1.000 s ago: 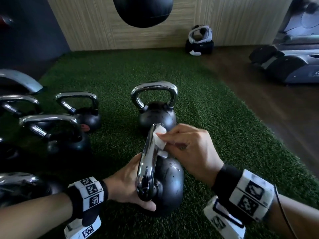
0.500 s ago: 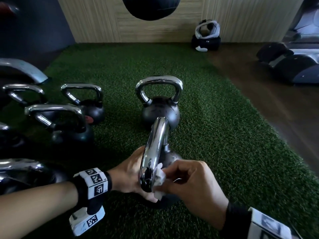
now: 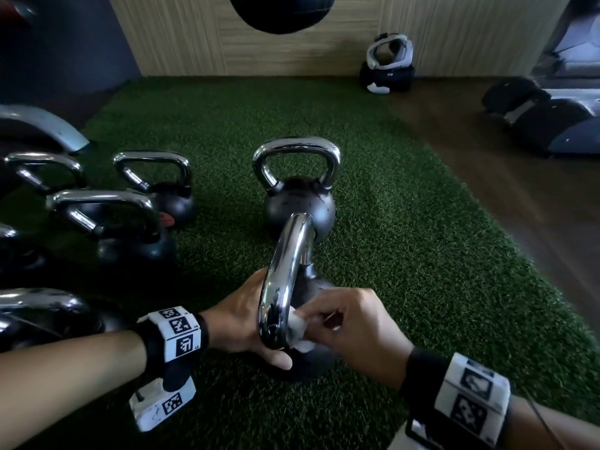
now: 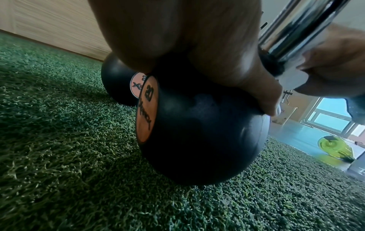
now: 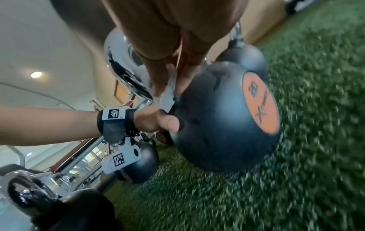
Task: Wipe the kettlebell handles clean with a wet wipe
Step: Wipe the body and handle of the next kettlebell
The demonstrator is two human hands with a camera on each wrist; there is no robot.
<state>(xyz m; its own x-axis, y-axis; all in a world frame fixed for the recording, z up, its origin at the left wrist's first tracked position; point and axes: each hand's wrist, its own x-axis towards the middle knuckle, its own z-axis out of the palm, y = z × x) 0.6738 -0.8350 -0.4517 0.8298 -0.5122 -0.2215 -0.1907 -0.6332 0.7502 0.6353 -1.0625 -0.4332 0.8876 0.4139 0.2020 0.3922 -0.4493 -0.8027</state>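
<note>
A black kettlebell (image 3: 316, 358) with an orange 20 label (image 5: 260, 103) stands on the green turf, its chrome handle (image 3: 282, 271) edge-on to me. My left hand (image 3: 242, 323) grips the ball at the near base of the handle, thumb (image 5: 168, 123) across the front. My right hand (image 3: 350, 323) pinches a crumpled white wet wipe (image 3: 300, 332) against the near lower end of the handle (image 5: 122, 65). The wipe (image 5: 166, 95) shows between my fingertips in the right wrist view and blurred in the left wrist view (image 4: 292, 78).
A second kettlebell (image 3: 298, 186) stands just behind. Several more kettlebells (image 3: 130, 222) crowd the left side. A dark ball (image 3: 282, 11) hangs overhead. A headset on a black case (image 3: 388, 64) sits by the wood wall; gym machines (image 3: 545, 121) stand on the wooden floor at the right.
My right hand slid the wipe down from the far top of the handle to its near lower end. The left hand kept its grip on the kettlebell.
</note>
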